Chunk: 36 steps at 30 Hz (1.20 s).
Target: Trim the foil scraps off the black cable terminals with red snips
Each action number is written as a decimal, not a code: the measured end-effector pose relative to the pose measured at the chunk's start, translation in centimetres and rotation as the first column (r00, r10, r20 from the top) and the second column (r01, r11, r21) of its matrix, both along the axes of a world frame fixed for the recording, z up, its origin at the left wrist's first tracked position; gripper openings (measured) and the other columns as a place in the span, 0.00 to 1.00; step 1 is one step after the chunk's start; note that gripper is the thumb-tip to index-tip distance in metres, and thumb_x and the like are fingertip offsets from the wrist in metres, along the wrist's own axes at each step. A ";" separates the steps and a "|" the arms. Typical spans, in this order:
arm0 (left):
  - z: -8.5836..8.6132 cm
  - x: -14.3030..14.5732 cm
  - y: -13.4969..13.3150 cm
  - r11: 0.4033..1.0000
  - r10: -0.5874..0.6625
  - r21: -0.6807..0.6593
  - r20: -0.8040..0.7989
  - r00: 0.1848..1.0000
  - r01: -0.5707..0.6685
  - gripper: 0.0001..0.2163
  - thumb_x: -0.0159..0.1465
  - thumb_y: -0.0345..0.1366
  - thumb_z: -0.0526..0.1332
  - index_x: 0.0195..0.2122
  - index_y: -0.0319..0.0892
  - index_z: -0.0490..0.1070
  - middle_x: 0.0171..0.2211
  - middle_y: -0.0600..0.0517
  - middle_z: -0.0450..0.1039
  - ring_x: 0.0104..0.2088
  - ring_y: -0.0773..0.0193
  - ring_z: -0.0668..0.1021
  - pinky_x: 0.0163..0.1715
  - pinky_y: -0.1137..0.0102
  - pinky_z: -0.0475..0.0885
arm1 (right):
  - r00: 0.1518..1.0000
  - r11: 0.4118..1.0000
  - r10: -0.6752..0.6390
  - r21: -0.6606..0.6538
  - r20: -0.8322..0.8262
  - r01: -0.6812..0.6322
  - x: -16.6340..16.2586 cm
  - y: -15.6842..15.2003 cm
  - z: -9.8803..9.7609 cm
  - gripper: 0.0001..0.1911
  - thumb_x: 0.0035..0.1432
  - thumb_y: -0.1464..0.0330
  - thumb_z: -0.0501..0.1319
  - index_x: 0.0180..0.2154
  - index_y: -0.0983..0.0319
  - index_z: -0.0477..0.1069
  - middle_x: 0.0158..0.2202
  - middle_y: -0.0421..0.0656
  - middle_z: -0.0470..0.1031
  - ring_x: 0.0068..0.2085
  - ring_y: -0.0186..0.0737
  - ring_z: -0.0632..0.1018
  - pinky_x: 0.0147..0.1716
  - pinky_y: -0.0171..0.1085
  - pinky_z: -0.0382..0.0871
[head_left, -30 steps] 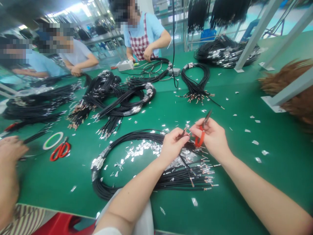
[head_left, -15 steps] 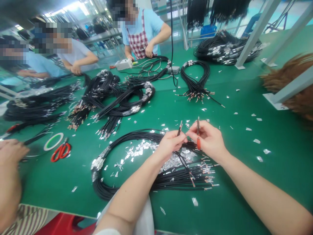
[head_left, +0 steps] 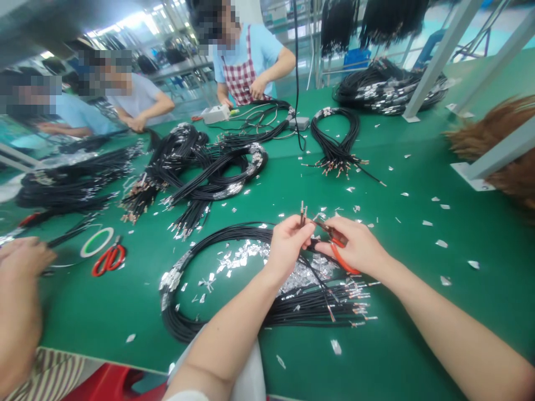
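Observation:
My left hand [head_left: 288, 243] pinches a black cable [head_left: 302, 214] near its metal-tipped end, which points upward. My right hand [head_left: 355, 246] is closed round red-handled scissors [head_left: 339, 249], whose blades reach toward the cable end. Both hands hover above a looped bundle of black cables [head_left: 234, 284] lying on the green table [head_left: 401, 345], with a heap of silver foil scraps [head_left: 246, 256] inside the loop. The bundle's copper-tipped ends [head_left: 355, 303] fan out to the right below my right hand.
Several more black cable bundles [head_left: 200, 167] lie across the table, with one small loop [head_left: 336, 139] further back. Spare red scissors [head_left: 108, 260] and a tape roll [head_left: 97, 241] sit at left. Another person's hand [head_left: 19, 301] is at the left edge; other people work at the far side.
The scissors swung from pointing up to lying low, blades toward the cable end. My left hand turned the cable tip upright and both hands moved slightly closer together.

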<state>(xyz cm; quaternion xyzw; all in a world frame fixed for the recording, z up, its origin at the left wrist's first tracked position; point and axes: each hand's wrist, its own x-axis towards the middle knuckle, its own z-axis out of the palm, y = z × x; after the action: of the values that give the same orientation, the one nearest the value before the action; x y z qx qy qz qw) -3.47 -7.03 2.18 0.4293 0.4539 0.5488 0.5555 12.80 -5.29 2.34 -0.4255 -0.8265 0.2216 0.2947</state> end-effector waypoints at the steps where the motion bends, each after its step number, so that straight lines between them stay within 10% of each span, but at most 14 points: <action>1: 0.0 0.0 0.0 1.000 -0.003 -0.002 -0.015 1.000 0.003 0.07 0.54 0.37 0.65 0.27 0.39 0.70 0.18 0.58 0.64 0.19 0.75 0.66 0.19 0.77 0.59 | 1.000 1.000 -0.007 0.007 0.006 0.007 -0.1 0.0 0.0 0.15 0.52 0.56 0.62 0.35 0.61 0.70 0.26 0.40 0.70 0.25 0.34 0.67 0.26 0.34 0.61; 17: 0.1 -0.2 0.0 0.998 0.043 0.044 0.056 0.997 -0.045 0.05 0.52 0.35 0.66 0.26 0.40 0.71 0.21 0.57 0.67 0.18 0.75 0.66 0.19 0.76 0.59 | 0.999 0.999 -0.050 0.021 -0.004 0.050 0.4 0.6 -0.9 0.14 0.51 0.56 0.62 0.32 0.60 0.72 0.26 0.40 0.72 0.25 0.35 0.69 0.25 0.34 0.61; 25: -0.4 0.4 -0.5 0.997 -0.025 0.072 -0.102 0.994 0.033 0.06 0.52 0.35 0.66 0.23 0.40 0.70 0.22 0.56 0.67 0.22 0.73 0.66 0.23 0.74 0.61 | 0.725 0.965 -0.213 -0.256 -0.655 0.052 -1.2 -0.7 0.9 0.10 0.49 0.67 0.65 0.35 0.58 0.68 0.32 0.40 0.75 0.33 0.37 0.76 0.36 0.40 0.71; 36: -0.5 0.5 -0.8 0.992 -0.044 0.108 -0.157 0.987 0.061 0.08 0.54 0.37 0.64 0.23 0.40 0.69 0.21 0.57 0.64 0.22 0.72 0.65 0.24 0.74 0.61 | 0.692 0.948 -0.261 -0.315 -0.673 0.052 -1.8 -1.2 1.3 0.09 0.49 0.68 0.64 0.32 0.59 0.66 0.28 0.38 0.72 0.32 0.35 0.75 0.36 0.40 0.72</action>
<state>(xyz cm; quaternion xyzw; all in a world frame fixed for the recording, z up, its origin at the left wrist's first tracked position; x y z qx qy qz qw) -3.02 -7.80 1.73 0.5129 0.4524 0.5236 0.5081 10.95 -6.50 3.61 -0.4136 -0.5720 0.4522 0.5451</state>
